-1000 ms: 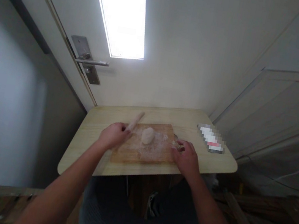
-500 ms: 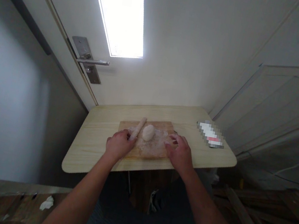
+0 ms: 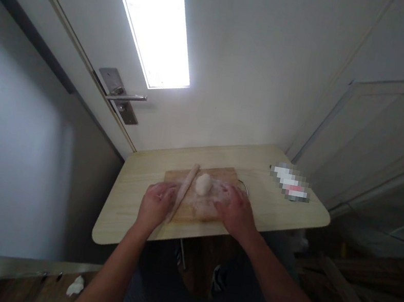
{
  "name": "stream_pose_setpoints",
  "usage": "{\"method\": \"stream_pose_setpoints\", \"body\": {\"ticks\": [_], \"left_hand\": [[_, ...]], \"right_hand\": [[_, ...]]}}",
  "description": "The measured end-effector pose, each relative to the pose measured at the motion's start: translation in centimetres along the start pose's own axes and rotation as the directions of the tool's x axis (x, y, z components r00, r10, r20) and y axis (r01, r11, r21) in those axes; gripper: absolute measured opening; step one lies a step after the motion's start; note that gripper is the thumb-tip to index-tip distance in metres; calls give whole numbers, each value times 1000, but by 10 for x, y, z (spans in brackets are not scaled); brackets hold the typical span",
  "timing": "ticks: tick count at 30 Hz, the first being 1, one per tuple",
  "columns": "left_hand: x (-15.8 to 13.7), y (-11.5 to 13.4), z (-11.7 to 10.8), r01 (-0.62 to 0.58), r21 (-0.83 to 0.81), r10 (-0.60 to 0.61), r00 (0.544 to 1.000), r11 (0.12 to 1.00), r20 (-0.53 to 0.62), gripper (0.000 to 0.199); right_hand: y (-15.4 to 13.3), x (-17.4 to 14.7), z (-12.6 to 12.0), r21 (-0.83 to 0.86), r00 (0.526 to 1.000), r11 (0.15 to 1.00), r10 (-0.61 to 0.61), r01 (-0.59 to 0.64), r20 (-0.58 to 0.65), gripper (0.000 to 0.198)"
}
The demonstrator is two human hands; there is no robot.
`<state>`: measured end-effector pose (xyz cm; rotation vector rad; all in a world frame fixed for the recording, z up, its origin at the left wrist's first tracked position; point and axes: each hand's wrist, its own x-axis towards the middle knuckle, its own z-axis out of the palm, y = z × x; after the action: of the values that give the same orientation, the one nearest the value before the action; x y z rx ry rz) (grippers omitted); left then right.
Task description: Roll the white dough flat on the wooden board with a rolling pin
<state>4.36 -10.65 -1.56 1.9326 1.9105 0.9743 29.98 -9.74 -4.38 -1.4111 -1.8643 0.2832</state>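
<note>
Pale dough sits in a ball on the floured board, between the two hands. The left hand is loosely spread beside the rolling pin, contact unclear; the right hand, fingers half-curled over the board, grasps nothing visible.

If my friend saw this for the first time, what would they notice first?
Probably the bright panel glaring in the door at the top. Then the pale dough ball on the floury wooden board, between the slanting rolling pin on its left and the right hand on its right.
</note>
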Motion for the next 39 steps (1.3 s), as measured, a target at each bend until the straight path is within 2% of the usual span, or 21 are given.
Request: {"method": "stream_pose_setpoints", "body": {"ticks": [4,7,11,16,21,23,26,28,31,33,35,39], "left_hand": [[17,5,15,-36,-60,38,999,998,32,27],[20,7,22,-49,-33,51,997,998,57,25],[17,7,19,-3,80,-3,997,997,76,32],[16,8,11,87,202,-122,978,975,169,47],[25,12,17,-2,92,-9,992,996,125,44],[29,17,21,-80,79,67,985,994,157,46],[35,26,26,-232,100,199,945,968,261,61],[36,31,29,-301,97,262,920,949,292,74],[37,36,32,-356,31,337,906,934,257,83],[37,40,31,-391,-30,388,896,920,215,79],[37,45,30,-425,-78,432,881,902,191,70],[33,57,27,-483,-174,512,833,858,210,57]], "right_hand": [[-8,31,15,-113,990,990,-67,82,128,74],[-10,45,24,-158,978,984,-51,84,204,81],[-7,47,31,-173,973,982,-30,72,230,78],[-4,43,37,-164,979,986,0,34,203,69],[-7,44,39,-176,981,984,7,28,194,58],[-7,47,37,-159,981,987,5,26,195,54],[-9,51,30,-47,982,999,13,-4,189,49],[-11,54,21,119,975,990,46,-73,219,46],[-16,55,6,416,933,878,87,-238,350,44],[-18,55,-2,575,898,749,58,-328,436,47],[-17,55,-7,648,867,662,5,-377,499,46],[-12,55,-6,637,815,641,-31,-428,578,40]]}}
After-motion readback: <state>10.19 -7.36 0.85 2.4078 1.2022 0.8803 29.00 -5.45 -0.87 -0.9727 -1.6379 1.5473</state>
